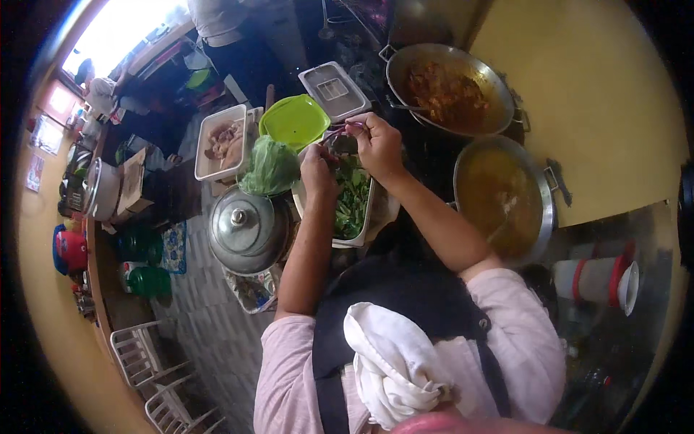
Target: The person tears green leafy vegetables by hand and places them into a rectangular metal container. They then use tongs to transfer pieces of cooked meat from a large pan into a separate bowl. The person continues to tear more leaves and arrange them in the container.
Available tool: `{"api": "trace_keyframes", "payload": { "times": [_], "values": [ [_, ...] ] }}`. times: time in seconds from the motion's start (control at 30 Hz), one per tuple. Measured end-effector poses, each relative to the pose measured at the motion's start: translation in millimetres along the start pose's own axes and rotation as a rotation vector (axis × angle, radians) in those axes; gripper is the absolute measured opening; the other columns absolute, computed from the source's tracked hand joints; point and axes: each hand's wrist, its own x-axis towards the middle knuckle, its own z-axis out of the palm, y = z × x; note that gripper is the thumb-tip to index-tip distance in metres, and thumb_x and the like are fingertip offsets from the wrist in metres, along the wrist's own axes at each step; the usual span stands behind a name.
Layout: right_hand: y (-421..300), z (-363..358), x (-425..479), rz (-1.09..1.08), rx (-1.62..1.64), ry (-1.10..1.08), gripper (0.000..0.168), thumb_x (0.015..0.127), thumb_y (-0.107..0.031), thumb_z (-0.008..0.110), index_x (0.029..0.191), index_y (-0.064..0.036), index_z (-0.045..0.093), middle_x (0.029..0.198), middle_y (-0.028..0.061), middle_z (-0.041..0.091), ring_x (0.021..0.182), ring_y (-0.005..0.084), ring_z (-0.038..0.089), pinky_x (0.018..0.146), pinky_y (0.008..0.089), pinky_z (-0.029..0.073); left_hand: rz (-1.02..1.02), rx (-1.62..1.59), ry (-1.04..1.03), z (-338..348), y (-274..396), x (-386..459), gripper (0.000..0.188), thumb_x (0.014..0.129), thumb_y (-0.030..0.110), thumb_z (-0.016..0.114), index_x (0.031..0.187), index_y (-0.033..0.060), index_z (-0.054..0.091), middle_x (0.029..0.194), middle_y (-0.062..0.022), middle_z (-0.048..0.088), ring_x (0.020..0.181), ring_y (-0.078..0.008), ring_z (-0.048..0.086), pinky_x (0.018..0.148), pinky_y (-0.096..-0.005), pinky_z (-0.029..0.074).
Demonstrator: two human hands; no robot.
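Note:
A thin purplish stem [337, 130] runs between my two hands. My left hand [318, 165] pinches its lower end, and my right hand [377, 142] grips the upper end with thumb and fingers. Below both hands stands a white rectangular tub [351, 242] with green leaves [352, 203] in it. A light green plastic bag [269, 167], its contents unclear, lies just left of my left hand. Behind my hands is a lime-green plastic lid [295, 120]. What lies directly under my fingers is partly hidden.
Two wide metal pans, one with reddish stew [444, 95] and one with yellowish liquid [501, 200], stand at the right. A lidded metal pot [248, 230], a white tub of raw meat [222, 144] and a lidded steel container [334, 91] are nearby. Another person [222, 24] stands beyond.

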Motion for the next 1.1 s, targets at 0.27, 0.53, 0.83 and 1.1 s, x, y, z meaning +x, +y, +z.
{"api": "trace_keyframes", "payload": {
  "times": [0.27, 0.53, 0.83, 1.1],
  "values": [
    [25.7, -19.3, 21.8, 0.221, -0.025, 0.106, 0.014, 0.086, -0.015, 0.064, 0.087, -0.002, 0.061, 0.073, 0.0056, 0.066, 0.064, 0.0114, 0.06, 0.061, 0.0242, 0.046, 0.201, 1.138, -0.347, -96.3, -26.3, -6.9, 0.03, 0.084, 0.025, 0.047, 0.099, 0.0055, 0.063, 0.113, -0.0182, 0.059, 0.103, -0.0328, 0.056, 0.087, -0.0385, 0.044],
    [-2.5, 1.6, 24.8, 0.624, 0.354, 0.111, 0.014, 0.088, -0.019, 0.062, 0.089, -0.005, 0.062, 0.076, 0.0018, 0.065, 0.063, 0.0073, 0.055, 0.057, 0.0216, 0.043, 0.613, 1.05, -0.511, -5.9, 42.9, -51.7, 0.037, 0.081, 0.022, 0.065, 0.113, 0.0042, 0.059, 0.115, -0.0175, 0.056, 0.105, -0.0345, 0.056, 0.088, -0.0389, 0.045],
    [-20.4, -17.3, 35.0, 0.386, 0.27, 0.246, 0.016, 0.087, -0.018, 0.057, 0.089, -0.004, 0.064, 0.089, 0.0052, 0.065, 0.084, 0.0166, 0.06, 0.078, 0.0301, 0.043, -0.111, 0.873, -0.492, -59.9, 54.0, -36.6, 0.025, 0.088, 0.022, 0.061, 0.091, -0.0019, 0.067, 0.077, -0.0092, 0.067, 0.073, -0.0135, 0.061, 0.066, -0.0292, 0.049],
    [-51.1, -8.0, -107.3, 0.738, 0.23, 0.001, 0.008, 0.083, -0.013, 0.059, 0.084, -0.008, 0.053, 0.077, -0.0012, 0.052, 0.069, 0.0075, 0.047, 0.066, 0.0228, 0.041, -0.278, 0.287, -0.412, -86.3, 57.3, -37.1, 0.025, 0.093, 0.022, 0.056, 0.094, -0.0019, 0.064, 0.087, -0.0056, 0.063, 0.075, -0.0101, 0.057, 0.063, -0.0247, 0.051]
  ]
}}
